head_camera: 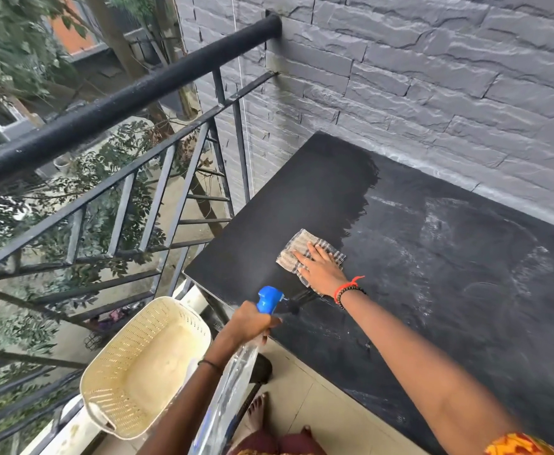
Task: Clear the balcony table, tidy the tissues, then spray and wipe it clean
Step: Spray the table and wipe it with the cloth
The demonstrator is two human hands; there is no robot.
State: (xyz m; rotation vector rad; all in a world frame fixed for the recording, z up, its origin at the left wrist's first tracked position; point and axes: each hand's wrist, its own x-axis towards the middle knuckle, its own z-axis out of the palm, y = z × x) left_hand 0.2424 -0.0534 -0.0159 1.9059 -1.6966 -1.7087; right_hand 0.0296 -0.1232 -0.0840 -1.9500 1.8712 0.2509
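Observation:
The black balcony table [449,257] fills the right side; its left part looks wet and dark, the rest is dusty with pale smears. My right hand [318,267] lies flat, fingers spread, pressing a striped checked cloth [297,244] onto the table near its left front corner. My left hand [252,323] grips the neck of a clear spray bottle [233,382] with a blue trigger head [270,298], nozzle pointing at the table just below the cloth.
A cream perforated plastic basket [144,366] sits at the lower left beside the black metal railing [121,103]. A grey stone-clad wall [433,77] runs behind the table. My bare feet [257,410] stand on beige floor tiles under the table edge.

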